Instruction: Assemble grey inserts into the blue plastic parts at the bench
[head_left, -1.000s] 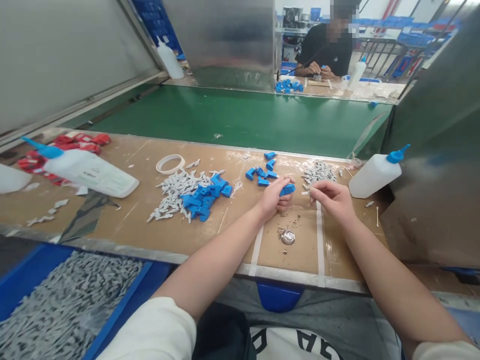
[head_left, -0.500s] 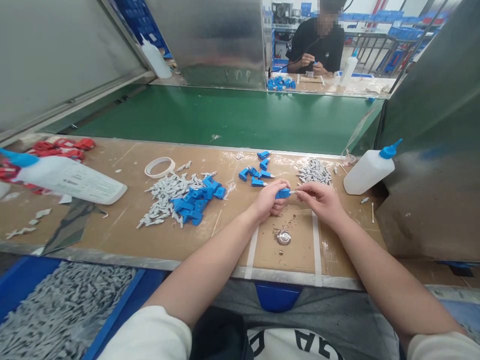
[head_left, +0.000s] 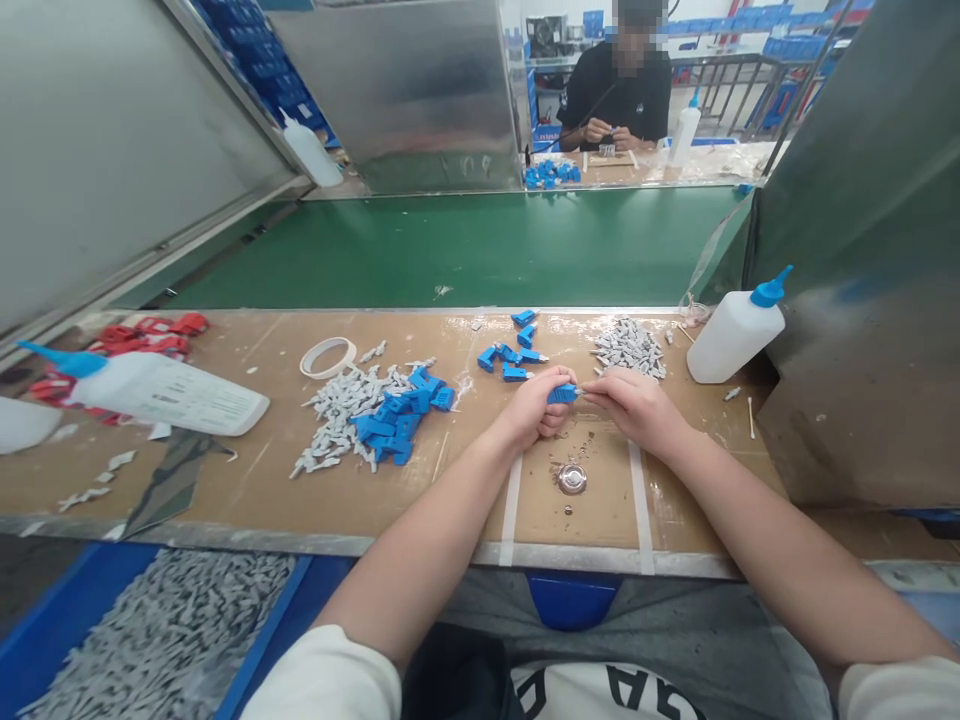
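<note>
My left hand [head_left: 541, 402] is closed around a blue plastic piece [head_left: 561, 394], held just above the cardboard-covered bench. At its right end my right hand [head_left: 634, 402] pinches a small grey piece [head_left: 581, 391], mostly hidden by the fingertips; whether it is seated in the blue one I cannot tell. Beyond my hands lie several blue pieces [head_left: 514, 374], some with grey tips. A pile of small grey plastic parts [head_left: 628, 345] sits just behind my right hand. Below the hands is a round shiny metal dish [head_left: 572, 479] with wet spots around it.
Left of my arms are a larger grey pile [head_left: 334, 405], blue pieces [head_left: 394, 425], a tape roll [head_left: 328, 357] and a lying white bottle [head_left: 176, 390]. Another bottle [head_left: 735, 337] stands right. Behind runs a green belt [head_left: 465, 245]; a person [head_left: 619, 95] works across it.
The view has shifted slightly, so the bench appears moved. My hands keep hold of the blue piece, and the right fingertips now cover more of its grey end.
</note>
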